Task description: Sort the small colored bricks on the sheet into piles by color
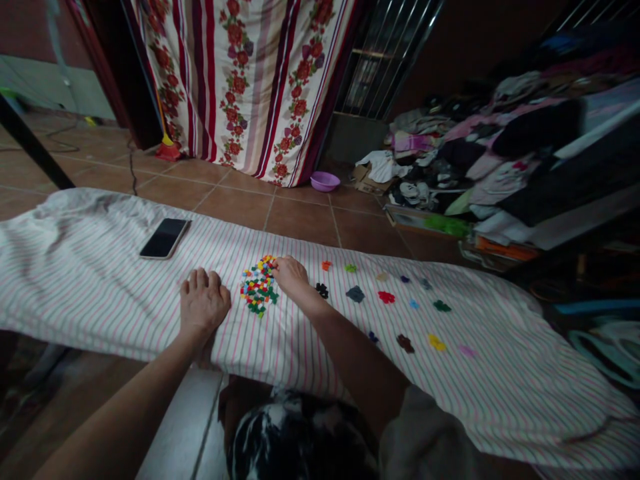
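A mixed pile of tiny coloured blocks (259, 287) lies on the striped cloth, with red, yellow, green, white and blue pieces. My right hand (291, 275) is at the pile's upper right edge, its fingertips pinched together; what is between them is too small to make out. My left hand (204, 300) rests palm down on the cloth, left of the pile, and holds nothing. Right of the pile are small heaps sorted by colour, among them a black heap (322, 291), a grey heap (355, 294), a red heap (386, 297) and a yellow heap (437, 343).
A phone (165, 239) lies on the striped cloth (100, 287) at the left. Beyond the cloth-covered surface, a floral curtain (260, 87) hangs, and a purple basin (325, 181) sits on the tiled floor. Heaped clothes (480, 153) fill the right side.
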### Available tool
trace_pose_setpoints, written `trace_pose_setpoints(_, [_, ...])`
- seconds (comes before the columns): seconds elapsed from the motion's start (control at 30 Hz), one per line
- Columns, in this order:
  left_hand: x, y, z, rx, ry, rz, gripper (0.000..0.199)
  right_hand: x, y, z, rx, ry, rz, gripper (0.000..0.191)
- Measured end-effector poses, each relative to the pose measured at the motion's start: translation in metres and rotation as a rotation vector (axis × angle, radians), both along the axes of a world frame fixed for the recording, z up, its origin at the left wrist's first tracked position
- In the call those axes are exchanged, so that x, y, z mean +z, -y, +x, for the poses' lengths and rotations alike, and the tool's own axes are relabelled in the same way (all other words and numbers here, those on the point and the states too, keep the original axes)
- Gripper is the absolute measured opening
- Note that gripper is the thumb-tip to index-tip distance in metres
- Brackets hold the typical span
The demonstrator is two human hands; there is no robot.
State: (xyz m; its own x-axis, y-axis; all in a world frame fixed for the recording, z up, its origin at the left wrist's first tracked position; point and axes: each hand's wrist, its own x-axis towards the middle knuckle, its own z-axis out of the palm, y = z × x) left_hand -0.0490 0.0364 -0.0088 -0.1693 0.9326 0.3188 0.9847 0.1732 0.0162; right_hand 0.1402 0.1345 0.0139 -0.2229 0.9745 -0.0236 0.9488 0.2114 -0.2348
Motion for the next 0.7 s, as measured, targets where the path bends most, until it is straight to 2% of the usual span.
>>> trace_pose_setpoints(0.2, [-0.002, -0.001, -0.001, -0.017, -0.011, 0.027, 0.043, -0.004, -0.006, -0.005, -0.056, -0.032, -0.029, 0.024])
trace_pose_setpoints(0.5, [-0.003, 0.000, -0.002, -0.019, -0.030, 0.039, 0.043, -0.013, 0.000, 0.003, -0.044, -0.225, 0.063, 0.020])
trace_pose_setpoints(0.7, [-0.003, -0.001, -0.001, -0.012, -0.049, 0.037, 0.042, -0.022, 0.001, 0.013, 0.029, -0.342, 0.109, 0.016])
